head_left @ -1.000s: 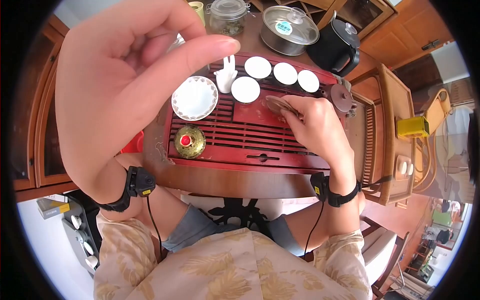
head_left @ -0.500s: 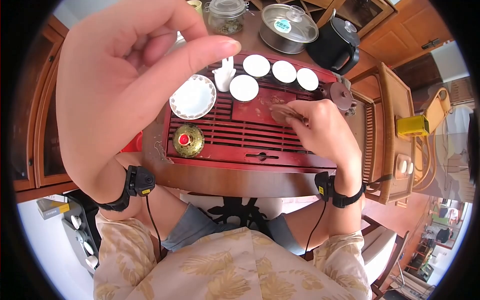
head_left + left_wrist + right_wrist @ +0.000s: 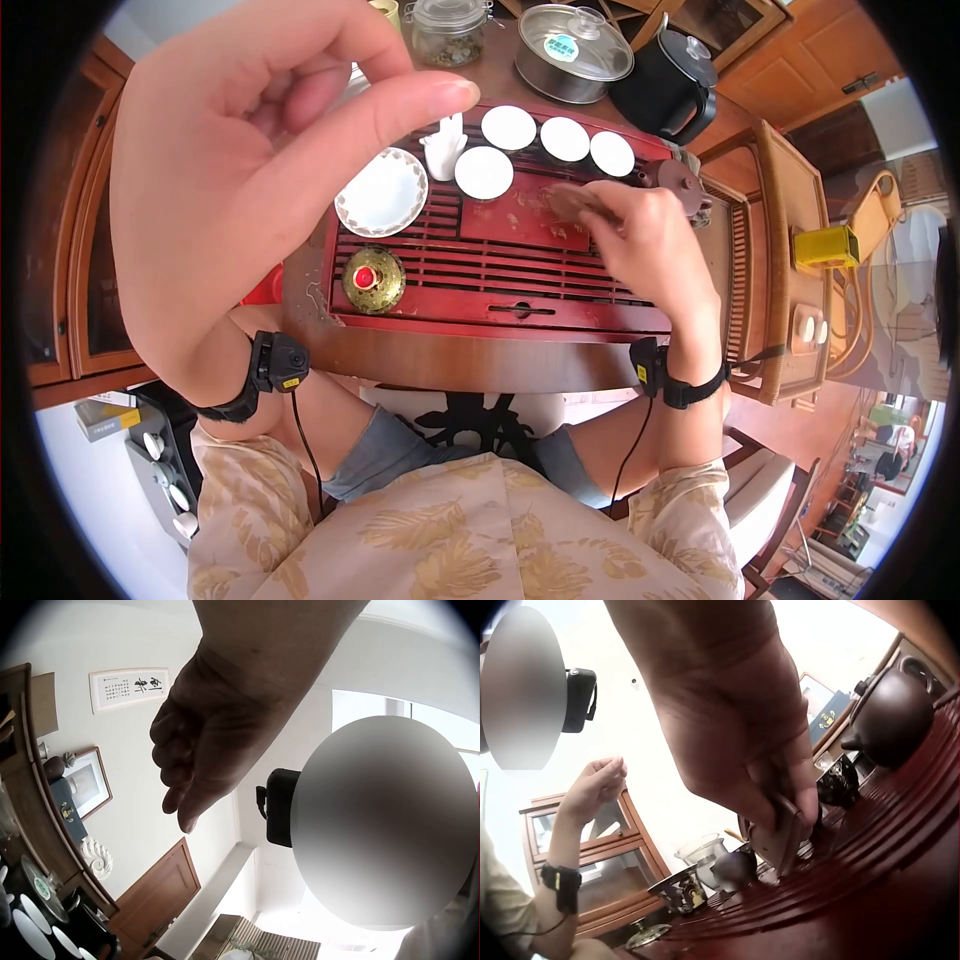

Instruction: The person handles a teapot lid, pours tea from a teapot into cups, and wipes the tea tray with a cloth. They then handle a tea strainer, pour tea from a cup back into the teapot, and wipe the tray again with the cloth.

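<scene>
Over the right part of the red slatted tea tray [image 3: 480,270], my right hand [image 3: 655,245] pinches a flat, round brown coaster [image 3: 568,203] between thumb and fingers. In the right wrist view the coaster [image 3: 774,847] stands tilted on edge, close over the tray. My left hand [image 3: 240,150] is raised near the head camera, fingers curled in and thumb stretched along them; nothing shows in it. Several white-lined cups [image 3: 484,173] with dark outsides stand on the tray, beside a white hand-shaped figurine [image 3: 445,150]. A dark brown teapot [image 3: 676,185] sits at the tray's right end.
A white patterned-rim bowl [image 3: 382,192] and a gold-green lid [image 3: 374,281] with a red knob lie on the tray's left. Behind stand a glass jar [image 3: 447,30], a lidded steel pot [image 3: 575,55] and a black kettle [image 3: 665,85]. A rattan cart [image 3: 790,300] is at right.
My right hand has shifted a little to the right over the tray with the coaster, whose tilt has changed. My left hand stays raised in the same pose.
</scene>
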Tool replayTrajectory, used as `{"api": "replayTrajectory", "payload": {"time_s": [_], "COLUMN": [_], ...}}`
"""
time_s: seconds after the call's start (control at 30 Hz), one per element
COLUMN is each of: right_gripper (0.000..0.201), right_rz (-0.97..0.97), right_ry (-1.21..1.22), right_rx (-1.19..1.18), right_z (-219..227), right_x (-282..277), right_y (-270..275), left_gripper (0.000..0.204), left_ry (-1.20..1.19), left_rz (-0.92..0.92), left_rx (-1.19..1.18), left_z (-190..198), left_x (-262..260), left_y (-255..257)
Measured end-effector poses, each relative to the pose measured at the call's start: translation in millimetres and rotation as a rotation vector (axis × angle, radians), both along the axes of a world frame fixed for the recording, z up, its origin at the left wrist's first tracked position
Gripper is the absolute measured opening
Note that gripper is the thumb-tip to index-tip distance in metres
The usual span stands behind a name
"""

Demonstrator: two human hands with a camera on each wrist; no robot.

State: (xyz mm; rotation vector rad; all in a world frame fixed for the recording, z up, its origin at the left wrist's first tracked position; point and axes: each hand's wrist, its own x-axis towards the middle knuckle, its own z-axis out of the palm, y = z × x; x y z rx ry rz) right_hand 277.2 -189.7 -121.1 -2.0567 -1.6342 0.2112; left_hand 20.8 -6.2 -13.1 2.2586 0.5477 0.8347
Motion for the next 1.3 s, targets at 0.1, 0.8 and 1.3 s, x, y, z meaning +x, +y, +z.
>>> {"api": "replayTrajectory", "payload": {"time_s": [0.1,0.8,1.3], "right_gripper": [0.02,0.022,0.005], "right_rz": [-0.088,-0.045,-0.108], "right_ry": [-0.08,0.025,-0.029], "right_rx": [-0.019,0.166,0.126], "right_z": [1,-3,-14], "right_x": [9,-4,-6], "right_y": [-2,6,10], "left_gripper": [0.01,0.009,0.009], "left_ry": [-0.014,0.005,0.005], "left_rz": [-0.006,0.011,-0.02], "left_rx": [-0.01,-0.033,0.032], "left_z": [-1,3,0], "left_x": [0,4,3], "left_y": [1,-5,-4]}}
